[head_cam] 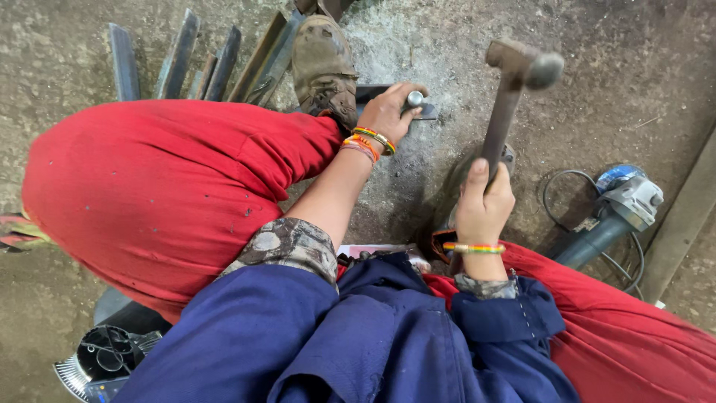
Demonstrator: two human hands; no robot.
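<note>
My right hand (483, 200) grips the wooden handle of a hammer (514, 82), raised with its metal head up and to the right of my left hand. My left hand (388, 112) holds a short metal punch (415, 98) upright on a dark flat metal piece (429, 112) lying on the dusty ground. My worn boot (322, 71) rests on the left end of that piece. I crouch in red trousers and a blue jacket, with beaded bracelets on both wrists.
Several steel angle bars (179, 63) lie on the ground at the upper left. An angle grinder (615, 213) with its coiled cable lies at the right, beside a timber edge (682, 220). Another tool (104, 358) sits at the lower left.
</note>
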